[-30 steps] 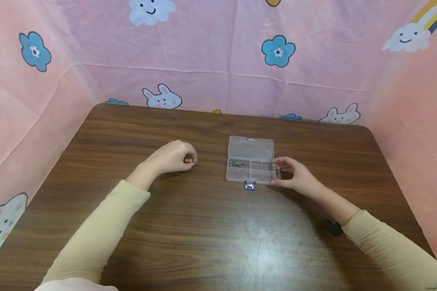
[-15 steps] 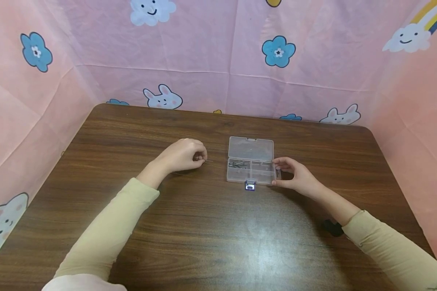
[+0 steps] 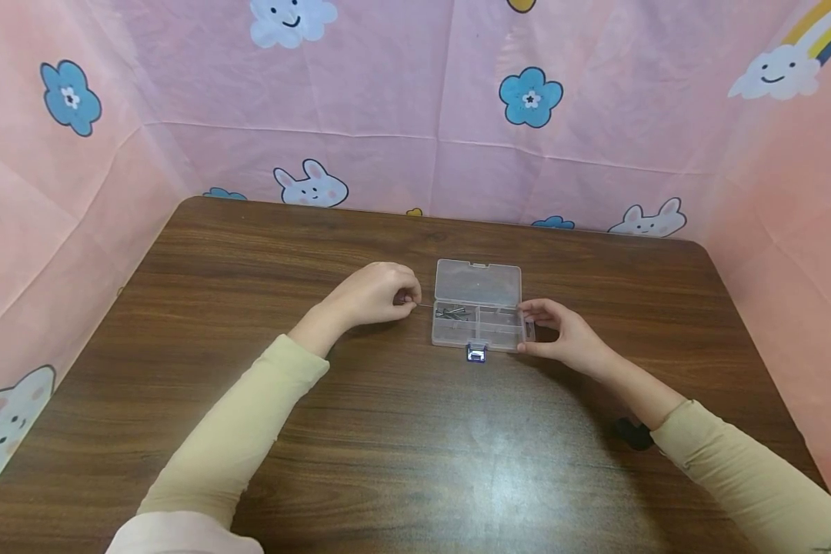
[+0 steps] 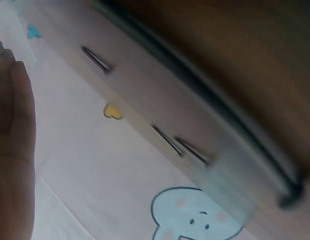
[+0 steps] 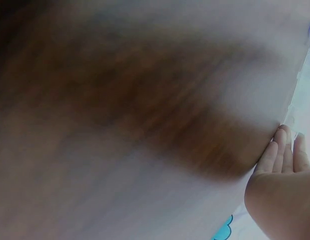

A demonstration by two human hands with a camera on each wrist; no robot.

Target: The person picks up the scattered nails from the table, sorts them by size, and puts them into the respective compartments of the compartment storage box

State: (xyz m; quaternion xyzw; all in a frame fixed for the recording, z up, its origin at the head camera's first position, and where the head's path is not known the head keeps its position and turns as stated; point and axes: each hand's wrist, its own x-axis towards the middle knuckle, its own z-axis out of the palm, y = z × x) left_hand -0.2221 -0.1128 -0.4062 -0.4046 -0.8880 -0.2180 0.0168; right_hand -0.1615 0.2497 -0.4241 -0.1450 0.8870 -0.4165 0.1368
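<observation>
My left hand [image 3: 377,294] pinches a thin metal nail [image 3: 425,305] between thumb and curled fingers. Its tip points right, at the left edge of a clear plastic organizer box [image 3: 476,326]. That box lies flat with its lid [image 3: 478,282] folded back. Several nails [image 3: 452,313] rest in its back left compartment. With thumb in front and fingers behind, my right hand [image 3: 561,332] grips the box's right end. In the left wrist view, slim dark nails [image 4: 167,141] lie on the table, and a blurred longer one [image 4: 210,95] crosses close to the camera.
The box's blue-edged latch [image 3: 476,353] hangs toward me at the front. Brown wood-grain tabletop [image 3: 388,446] surrounds everything. A dark patch [image 3: 633,433] sits under the right forearm. Pink patterned cloth [image 3: 388,92] walls the back and sides.
My left hand has moved right with the nail, from the table left of the box up to its left edge. My right hand and the box have stayed in place.
</observation>
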